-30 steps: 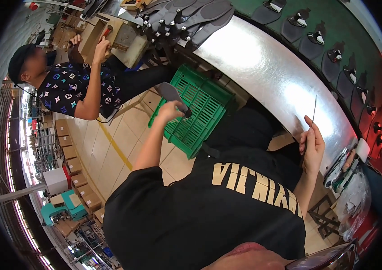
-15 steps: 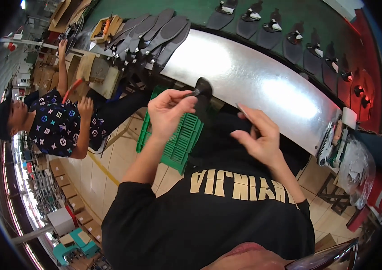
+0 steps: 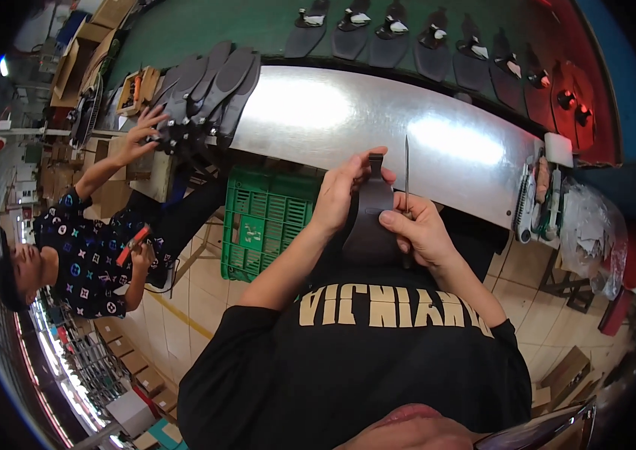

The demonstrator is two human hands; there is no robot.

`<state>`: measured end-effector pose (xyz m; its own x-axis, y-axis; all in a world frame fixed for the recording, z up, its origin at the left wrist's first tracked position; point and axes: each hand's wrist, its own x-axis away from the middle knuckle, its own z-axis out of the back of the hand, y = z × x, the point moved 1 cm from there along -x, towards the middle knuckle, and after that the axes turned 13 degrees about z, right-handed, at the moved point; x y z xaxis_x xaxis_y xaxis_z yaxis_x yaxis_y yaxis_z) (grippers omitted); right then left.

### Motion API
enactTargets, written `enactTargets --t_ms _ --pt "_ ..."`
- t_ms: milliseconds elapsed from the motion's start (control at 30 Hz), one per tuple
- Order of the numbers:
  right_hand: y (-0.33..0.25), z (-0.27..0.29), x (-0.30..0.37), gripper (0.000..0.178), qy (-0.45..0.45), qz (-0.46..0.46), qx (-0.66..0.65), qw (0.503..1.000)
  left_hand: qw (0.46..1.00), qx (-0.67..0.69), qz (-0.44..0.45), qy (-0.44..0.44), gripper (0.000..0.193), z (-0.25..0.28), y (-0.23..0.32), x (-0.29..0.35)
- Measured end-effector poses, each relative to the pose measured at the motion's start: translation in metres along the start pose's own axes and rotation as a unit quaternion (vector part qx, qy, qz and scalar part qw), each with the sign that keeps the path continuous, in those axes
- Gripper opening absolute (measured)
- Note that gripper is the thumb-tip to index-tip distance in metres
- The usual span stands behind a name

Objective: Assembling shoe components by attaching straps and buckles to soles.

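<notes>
A dark sandal sole [image 3: 372, 225] stands tilted up in front of my chest, narrow at its top end and broader below. My left hand [image 3: 339, 196] is closed on its left side, fingers wrapped behind the narrow end. My right hand [image 3: 424, 229] presses its thumb on the sole's right edge. The same hand grips a thin pointed metal tool [image 3: 406, 161], its tip pointing up toward the bench. The sole's lower end fades into my black shirt, and its far side is hidden.
A shiny metal bench [image 3: 318, 105] crosses ahead. Dark sandals [image 3: 217, 86] are heaped at its left end; others stand in a row on the green belt [image 3: 205, 22]. Hand tools [image 3: 539, 187] hang at the right. A green crate [image 3: 258, 232] sits left, near a co-worker [image 3: 82, 247].
The sole has been turned and brought nearer my chest, and my right hand has come onto it. My view has shifted. The co-worker's hand now reaches to the sandal heap.
</notes>
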<state>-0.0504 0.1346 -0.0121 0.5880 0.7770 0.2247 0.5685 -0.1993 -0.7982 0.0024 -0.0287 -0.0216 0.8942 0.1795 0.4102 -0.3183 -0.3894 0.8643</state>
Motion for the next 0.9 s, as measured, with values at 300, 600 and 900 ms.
enactTargets --t_ms 300,600,900 --pt "-0.003 0.017 0.012 0.017 0.031 0.057 0.150 0.987 0.994 0.079 0.082 0.001 0.044 -0.005 -0.014 0.003" --pt "-0.015 0.005 0.021 0.031 0.022 0.092 0.100 0.990 0.999 0.037 0.029 0.008 0.039 -0.018 -0.006 0.003" --pt "-0.051 0.111 -0.011 0.023 0.247 0.303 0.697 0.601 0.991 0.083 0.081 -0.060 0.062 -0.028 0.007 0.013"
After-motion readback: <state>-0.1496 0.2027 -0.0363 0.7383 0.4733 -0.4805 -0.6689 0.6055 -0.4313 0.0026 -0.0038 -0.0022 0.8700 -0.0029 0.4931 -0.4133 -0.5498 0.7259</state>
